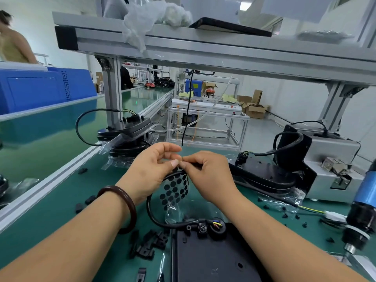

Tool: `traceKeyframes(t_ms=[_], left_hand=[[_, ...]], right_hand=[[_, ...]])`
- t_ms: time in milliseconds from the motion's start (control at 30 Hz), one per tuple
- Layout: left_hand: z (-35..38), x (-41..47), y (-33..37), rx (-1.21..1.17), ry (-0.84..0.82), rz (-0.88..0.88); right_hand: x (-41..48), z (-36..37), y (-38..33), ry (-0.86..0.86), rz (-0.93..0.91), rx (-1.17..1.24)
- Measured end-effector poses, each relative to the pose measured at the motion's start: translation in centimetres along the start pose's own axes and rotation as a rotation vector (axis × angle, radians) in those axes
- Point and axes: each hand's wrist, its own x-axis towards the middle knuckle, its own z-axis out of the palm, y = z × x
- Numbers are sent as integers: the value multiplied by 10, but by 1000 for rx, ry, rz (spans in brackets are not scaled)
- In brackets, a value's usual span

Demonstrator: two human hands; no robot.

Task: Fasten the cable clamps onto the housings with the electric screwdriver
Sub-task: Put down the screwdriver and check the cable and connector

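Nearest lies the flat black plastic housing [213,261], at the near edge of the green worktop [61,212]. One small black cable clamp [202,228] already sits over the looped black cable [149,208] at its far edge, with a screw head showing in it. Loose black plastic clamps [150,243] lie scattered just left of it. Above the loop the left hand [150,171] and right hand [209,171] meet, each grip closed thumb-to-fingertip on the upper edge of a clear plastic sheet of round black adhesive dots [175,190]; whether a dot has lifted is too small to tell. The step looks like peeling one dot, probably to cap the screw: steady the sheet with the left, roll the dot's rim up with a right nail, and keep its sticky face off the fingers. The blue-and-black electric screwdriver [364,204] sits unheld at the right edge, and more black housings [264,176] wait farther off.
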Motion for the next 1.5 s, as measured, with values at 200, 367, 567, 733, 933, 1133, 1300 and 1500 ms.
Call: traceKeyframes(t_ms=[200,367,567,733,933,1133,1300,1500], left_hand=[[-2,1,-2,-3,-14,20],[-3,1,-4,-28,-23,10],[-1,2,-3,-57,-18,22],[0,2,-4,-51,-11,24],[0,3,-4,-74,-18,4],[1,3,-2,-21,-18,25],[4,3,1,127,22,77],[5,4,1,85,5,78]], right_hand=[[2,-1,1,-20,80,95],[0,-2,1,-39,26,34],[0,-5,1,-53,-77,-88],[-1,-5,1,-48,-44,-51],[1,-4,4,-37,38,69],[0,-2,3,-60,34,96],[0,-3,5,-62,60,147],[-1,-4,6,-58,111,240]])
